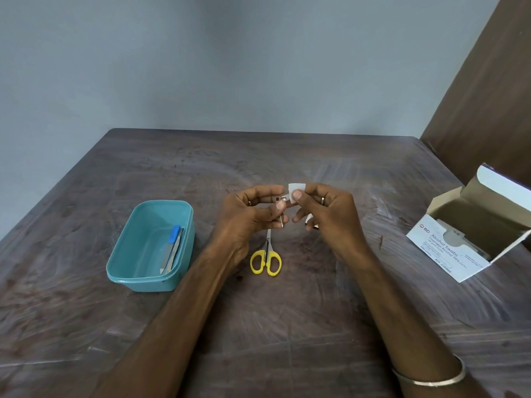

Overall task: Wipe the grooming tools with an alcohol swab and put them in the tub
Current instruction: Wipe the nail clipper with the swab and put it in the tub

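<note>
You're looking down at a scuffed dark wooden desk (287,326), set against a pale blue-grey wall (230,67), with a brown panel (488,81) at its right.

Left: teal rectangular plastic tub (126,271) stands open-topped, two files along its right wall.
Centre: small yellow-handled scissors (266,258) lie between the forearms.
Right: open white cardboard swab box (448,248) near the edge of the dark wooden desk (287,326).

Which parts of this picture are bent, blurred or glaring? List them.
Head view: wide-angle lens bows the table edges; soft, even light, faint shadows; no strong glare; the nail clipper and alcohol swab between left hand and right hand look slightly soft.
</note>
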`<action>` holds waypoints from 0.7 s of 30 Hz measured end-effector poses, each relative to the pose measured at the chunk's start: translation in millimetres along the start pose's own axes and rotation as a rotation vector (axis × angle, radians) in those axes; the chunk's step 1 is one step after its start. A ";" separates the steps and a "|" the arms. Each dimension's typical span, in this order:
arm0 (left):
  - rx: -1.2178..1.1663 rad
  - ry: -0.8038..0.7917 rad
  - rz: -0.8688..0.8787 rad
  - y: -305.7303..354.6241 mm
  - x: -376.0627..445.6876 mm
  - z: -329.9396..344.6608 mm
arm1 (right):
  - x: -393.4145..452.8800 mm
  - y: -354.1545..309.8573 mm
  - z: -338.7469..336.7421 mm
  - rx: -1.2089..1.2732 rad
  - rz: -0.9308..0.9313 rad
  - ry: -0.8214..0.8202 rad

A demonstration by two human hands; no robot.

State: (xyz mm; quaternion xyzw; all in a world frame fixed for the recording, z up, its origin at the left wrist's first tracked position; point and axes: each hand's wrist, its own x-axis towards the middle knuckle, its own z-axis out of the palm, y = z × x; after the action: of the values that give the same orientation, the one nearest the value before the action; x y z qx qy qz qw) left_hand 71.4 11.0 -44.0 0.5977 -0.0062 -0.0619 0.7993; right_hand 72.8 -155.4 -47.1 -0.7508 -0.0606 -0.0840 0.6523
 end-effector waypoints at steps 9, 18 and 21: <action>-0.052 -0.020 -0.010 0.8 -1.0 0.5 | -1.8 -1.3 -0.8 0.024 0.032 0.008; -0.037 -0.007 -0.005 2.3 1.0 -4.2 | 0.2 0.9 -0.7 0.035 0.053 -0.021; -0.034 0.001 -0.006 3.4 0.6 -4.9 | 0.0 1.2 -1.6 0.037 0.052 -0.038</action>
State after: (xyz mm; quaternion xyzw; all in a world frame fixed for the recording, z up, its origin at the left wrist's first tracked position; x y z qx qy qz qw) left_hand 72.7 16.5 -42.1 0.5840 -0.0030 -0.0640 0.8092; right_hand 73.0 -157.1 -48.1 -0.7415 -0.0550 -0.0514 0.6667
